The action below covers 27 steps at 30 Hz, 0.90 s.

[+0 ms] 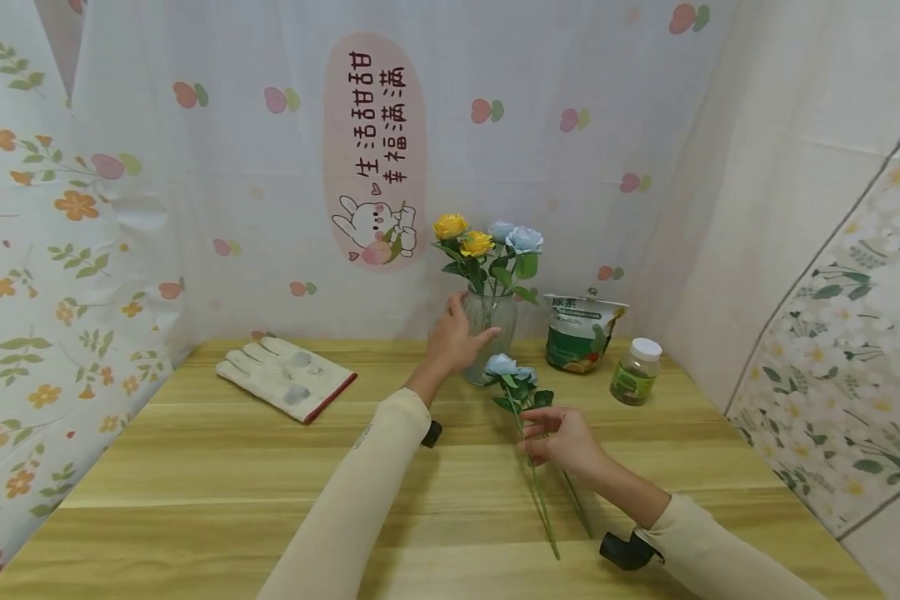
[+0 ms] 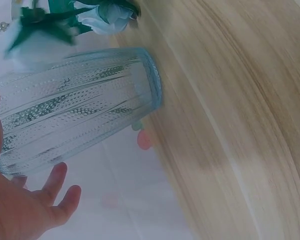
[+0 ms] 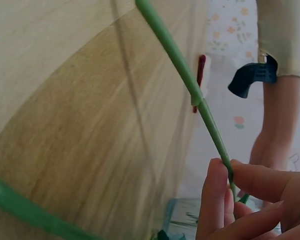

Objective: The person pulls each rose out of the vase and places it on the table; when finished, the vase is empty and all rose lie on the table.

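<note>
My left hand [image 1: 452,337] holds the clear glass vase [image 1: 492,321] from its left side. In the left wrist view the ribbed vase [image 2: 85,100] lies between the thumb and the fingers, two of which stand off the glass. Yellow roses [image 1: 476,244] and light blue roses [image 1: 524,240] stand in the vase. In front of it, my right hand [image 1: 566,442] pinches the green stem [image 3: 180,62] of a light blue rose [image 1: 500,365] between thumb and fingertips. A second blue rose's stem [image 1: 579,510] runs beside it, lower, outside the pinch.
A cream work glove [image 1: 285,375] with a red cuff edge lies on the wooden table [image 1: 217,500] at the left. Right of the vase stand a green and white pouch [image 1: 581,337] with a clip and a white-lidded jar [image 1: 636,373]. Patterned curtains [image 1: 270,192] hang behind and at the sides.
</note>
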Available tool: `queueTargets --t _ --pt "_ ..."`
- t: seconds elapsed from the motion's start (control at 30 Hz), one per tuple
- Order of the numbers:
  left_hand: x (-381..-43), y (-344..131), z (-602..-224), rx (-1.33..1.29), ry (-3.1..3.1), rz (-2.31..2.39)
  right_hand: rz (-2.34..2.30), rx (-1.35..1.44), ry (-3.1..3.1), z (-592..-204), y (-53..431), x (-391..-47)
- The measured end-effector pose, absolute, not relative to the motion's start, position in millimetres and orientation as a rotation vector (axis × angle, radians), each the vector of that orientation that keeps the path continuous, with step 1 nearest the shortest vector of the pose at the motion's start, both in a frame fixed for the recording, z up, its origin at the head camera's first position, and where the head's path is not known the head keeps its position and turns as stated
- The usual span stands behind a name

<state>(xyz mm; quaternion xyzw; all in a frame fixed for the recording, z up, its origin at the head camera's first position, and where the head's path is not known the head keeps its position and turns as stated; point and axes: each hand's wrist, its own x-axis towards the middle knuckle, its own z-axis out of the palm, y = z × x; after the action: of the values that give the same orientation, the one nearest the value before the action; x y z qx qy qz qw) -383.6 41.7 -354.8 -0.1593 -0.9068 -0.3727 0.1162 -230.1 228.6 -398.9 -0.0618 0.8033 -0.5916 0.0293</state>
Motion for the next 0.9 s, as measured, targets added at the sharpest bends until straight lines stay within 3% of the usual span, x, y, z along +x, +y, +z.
queueTargets --t 0.9 --pt "-386 44 -358 -0.46 -2.64 -1.075 -1.635 -0.163 2.461 -416 218 -238"
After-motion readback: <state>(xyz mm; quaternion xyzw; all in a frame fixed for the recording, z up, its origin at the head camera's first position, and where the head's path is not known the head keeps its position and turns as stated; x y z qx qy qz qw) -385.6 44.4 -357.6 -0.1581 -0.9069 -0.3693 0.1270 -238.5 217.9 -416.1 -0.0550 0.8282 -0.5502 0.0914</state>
